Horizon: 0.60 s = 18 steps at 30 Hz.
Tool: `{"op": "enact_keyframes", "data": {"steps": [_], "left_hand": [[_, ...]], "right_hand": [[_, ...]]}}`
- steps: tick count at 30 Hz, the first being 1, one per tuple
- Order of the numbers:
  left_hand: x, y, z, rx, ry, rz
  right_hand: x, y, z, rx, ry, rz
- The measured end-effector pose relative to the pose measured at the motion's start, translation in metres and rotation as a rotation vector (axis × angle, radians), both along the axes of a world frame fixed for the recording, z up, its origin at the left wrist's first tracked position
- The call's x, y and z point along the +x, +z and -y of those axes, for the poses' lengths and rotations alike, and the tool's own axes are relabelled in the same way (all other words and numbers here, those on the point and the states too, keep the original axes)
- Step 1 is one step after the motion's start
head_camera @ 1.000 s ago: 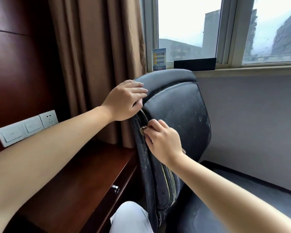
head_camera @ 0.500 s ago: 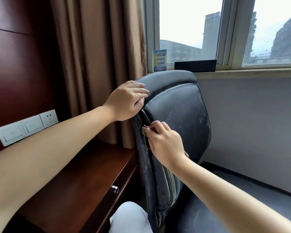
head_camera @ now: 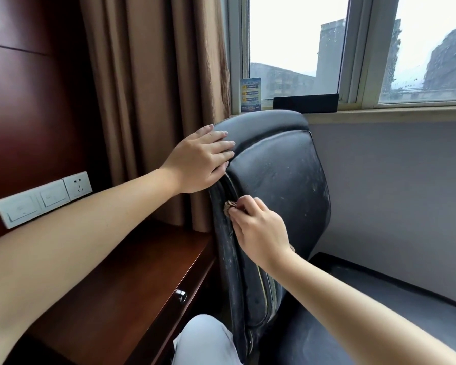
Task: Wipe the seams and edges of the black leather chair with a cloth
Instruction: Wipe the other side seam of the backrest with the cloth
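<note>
At the far left of the frame we see a white switch panel [head_camera: 41,200] on the dark wood wall, and below it a wooden desk [head_camera: 132,283] running toward the lower middle. Brown curtains [head_camera: 153,101] hang behind, in the upper middle.

Moving right, our left hand [head_camera: 199,160] lies on the upper left corner of the black leather chair [head_camera: 277,185], fingers straight and flat across the padded top edge, thumb underneath at the side; it looks to be steadying the backrest, not grasping it.

Just below and right of it, our right hand [head_camera: 258,230] pinches a small brown cloth [head_camera: 230,206] between thumb and curled fingers, the wad pressed into the seam on the chair's left side. Most of the cloth is hidden inside the hand.

That seam is what the next stroke depends on: it runs long and nearly upright down the left edge of the backrest, curving up under our left palm and dropping toward the bottom of the frame. The cloth sits near its upper part, so we judge most of the unwiped length lies below the fingers, and the right hand is the one placed to follow it.

At the right, the window [head_camera: 298,48] and grey wall [head_camera: 392,180] fill the frame.
</note>
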<state>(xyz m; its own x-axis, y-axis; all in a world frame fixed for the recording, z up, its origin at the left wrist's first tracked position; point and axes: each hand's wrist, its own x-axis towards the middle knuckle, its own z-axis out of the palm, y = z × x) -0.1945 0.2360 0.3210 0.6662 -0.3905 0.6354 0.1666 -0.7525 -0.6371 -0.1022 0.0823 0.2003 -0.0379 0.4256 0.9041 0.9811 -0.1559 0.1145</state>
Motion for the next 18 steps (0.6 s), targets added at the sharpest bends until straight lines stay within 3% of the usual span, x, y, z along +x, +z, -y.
{"op": "enact_keyframes", "data": {"steps": [3,8,15,18], "left_hand": [[0.001,0.0,0.002,0.062,0.019,0.005],[-0.001,-0.003,0.001,0.107,0.035,-0.005],[0.0,-0.016,-0.001,0.171,0.045,0.012],[0.003,-0.021,0.0,0.174,0.042,0.041]], "right_hand": [[-0.001,0.014,0.003,0.043,0.001,0.005],[-0.018,0.019,-0.002,0.164,-0.006,-0.226],[-0.012,-0.041,0.01,-0.082,-0.069,-0.016],[-0.012,-0.031,0.01,-0.018,-0.078,-0.022]]}}
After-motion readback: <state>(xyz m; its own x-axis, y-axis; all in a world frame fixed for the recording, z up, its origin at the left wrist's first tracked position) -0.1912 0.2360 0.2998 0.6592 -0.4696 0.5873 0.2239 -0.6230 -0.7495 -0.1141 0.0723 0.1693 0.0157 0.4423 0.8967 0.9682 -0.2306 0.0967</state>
